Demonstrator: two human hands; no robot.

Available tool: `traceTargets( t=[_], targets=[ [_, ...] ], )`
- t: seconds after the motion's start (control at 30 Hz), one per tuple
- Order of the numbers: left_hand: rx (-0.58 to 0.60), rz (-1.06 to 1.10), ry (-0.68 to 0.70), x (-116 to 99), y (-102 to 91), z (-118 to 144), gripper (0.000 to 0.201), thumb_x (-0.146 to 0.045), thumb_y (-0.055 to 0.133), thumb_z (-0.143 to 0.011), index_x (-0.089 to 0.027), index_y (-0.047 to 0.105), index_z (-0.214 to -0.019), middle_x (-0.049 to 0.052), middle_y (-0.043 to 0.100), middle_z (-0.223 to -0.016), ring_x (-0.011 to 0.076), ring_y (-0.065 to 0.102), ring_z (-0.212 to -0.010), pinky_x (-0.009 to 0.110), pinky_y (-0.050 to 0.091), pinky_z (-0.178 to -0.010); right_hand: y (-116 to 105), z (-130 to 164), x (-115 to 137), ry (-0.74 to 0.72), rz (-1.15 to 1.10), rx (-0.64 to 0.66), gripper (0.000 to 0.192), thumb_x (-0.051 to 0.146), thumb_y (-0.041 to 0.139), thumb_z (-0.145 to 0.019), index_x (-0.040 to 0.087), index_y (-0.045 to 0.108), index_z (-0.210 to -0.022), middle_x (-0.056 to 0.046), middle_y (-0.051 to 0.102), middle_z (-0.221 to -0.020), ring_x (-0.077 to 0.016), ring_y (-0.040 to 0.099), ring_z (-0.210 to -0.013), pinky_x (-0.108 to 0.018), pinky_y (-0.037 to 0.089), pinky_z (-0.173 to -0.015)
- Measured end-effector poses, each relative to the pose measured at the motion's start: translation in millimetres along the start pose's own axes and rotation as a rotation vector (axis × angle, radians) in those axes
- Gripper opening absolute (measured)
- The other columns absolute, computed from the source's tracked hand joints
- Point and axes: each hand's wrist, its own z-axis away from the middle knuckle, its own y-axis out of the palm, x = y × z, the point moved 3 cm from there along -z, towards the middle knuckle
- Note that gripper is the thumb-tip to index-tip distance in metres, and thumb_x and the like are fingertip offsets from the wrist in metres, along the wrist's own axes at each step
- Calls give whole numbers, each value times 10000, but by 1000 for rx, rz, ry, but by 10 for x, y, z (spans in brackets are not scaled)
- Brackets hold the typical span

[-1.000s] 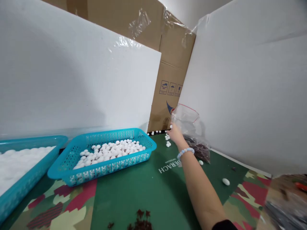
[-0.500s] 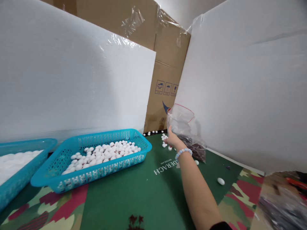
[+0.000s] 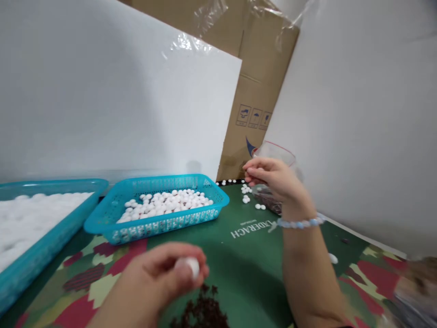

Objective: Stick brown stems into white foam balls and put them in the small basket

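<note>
At the lower left of the head view my left hand [image 3: 160,278] is closed, pinching a small white egg-shaped ball [image 3: 194,268] between thumb and fingertips. Below it lies a pile of small dark brown pieces [image 3: 203,312] on the green mat [image 3: 246,259]. My right hand [image 3: 273,177], with a beaded bracelet at the wrist, is raised in front of a clear zip bag [image 3: 269,198] holding dark brown stuff. Its fingers are pinched together. Whatever they may hold is too small to name.
A turquoise basket [image 3: 164,230] with many white balls stands at centre left, and another turquoise tray [image 3: 64,218] of white pieces is left of it. Loose white balls [image 3: 246,189] lie near the bag. White panels and a cardboard box [image 3: 252,86] rise behind.
My left hand has come into view holding a white ball. My right hand has drawn back from the bag with its fingers pinched. The camera view has shifted.
</note>
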Motion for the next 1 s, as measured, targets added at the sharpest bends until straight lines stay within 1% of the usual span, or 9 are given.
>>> traceTargets(
  t=[0.07, 0.1, 0.13, 0.27, 0.4, 0.57, 0.7, 0.83, 1.0],
  targets=[
    [-324, 126, 26, -117, -108, -14, 74, -207, 623, -501, -180, 593, -563, 4, 585, -553, 100, 546, -537, 145, 443, -490, 177, 124, 224, -77, -180, 104, 56, 113, 486, -622, 157, 509, -596, 55, 491, -471, -24, 469, -412, -115, 397, -397],
    [-408, 174, 62, -177, -128, 3, 102, -209, 635, -478, -168, 591, -561, 5, 578, -514, 96, 536, -492, 140, 439, -449, 279, 190, 312, -113, -251, 185, 49, 113, 505, -598, 157, 524, -589, 49, 509, -477, -29, 480, -415, -114, 400, -394],
    [-427, 198, 102, -235, -127, 21, 117, -208, 637, -473, -162, 591, -570, 2, 569, -482, 86, 520, -446, 132, 429, -412, 383, 253, 380, -135, -285, 268, 52, 112, 512, -589, 158, 536, -585, 46, 515, -471, -33, 490, -426, -113, 406, -405],
    [-375, 220, 161, -354, -80, 93, 83, -203, 643, -462, -167, 582, -505, -22, 541, -410, 38, 445, -332, 88, 369, -321, 745, 402, 491, -94, -364, 458, 93, 81, 495, -593, 168, 526, -604, 48, 516, -484, -39, 505, -443, -119, 408, -424],
    [-352, 245, 189, -376, -58, 113, 90, -171, 663, -429, -180, 578, -456, -39, 558, -433, 35, 476, -374, 71, 402, -376, 924, 419, 530, -138, -390, 495, 101, 71, 485, -605, 162, 502, -565, 46, 496, -500, -38, 495, -467, -124, 406, -457],
    [-433, 211, 223, -417, -58, 118, 110, -172, 660, -430, -193, 585, -509, -24, 596, -542, 87, 543, -545, 98, 446, -476, 932, 487, 607, -231, -501, 495, 142, 38, 462, -606, 162, 491, -544, 38, 484, -557, -38, 486, -483, -131, 417, -471],
    [-405, 174, 274, -440, -75, 147, 196, -174, 657, -439, -232, 583, -611, -32, 600, -598, 80, 537, -570, 100, 445, -487, 939, 549, 650, -267, -484, 449, 148, 43, 459, -617, 157, 487, -528, 33, 467, -563, -36, 473, -479, -132, 419, -482],
    [-342, 127, 336, -434, -121, 152, 127, -142, 644, -448, -215, 572, -524, -49, 591, -613, 68, 527, -568, 91, 434, -486, 959, 556, 661, -314, -455, 398, 147, 44, 466, -618, 159, 500, -531, 31, 477, -573, -40, 480, -500, -132, 418, -486],
    [-357, 85, 454, -461, -121, 148, 193, -27, 597, -423, -214, 552, -442, -75, 546, -547, 50, 503, -527, 86, 409, -449, 965, 549, 661, -408, -315, 340, 142, 63, 477, -629, 168, 526, -547, 25, 509, -551, -63, 489, -531, -165, 408, -503]
  ],
)
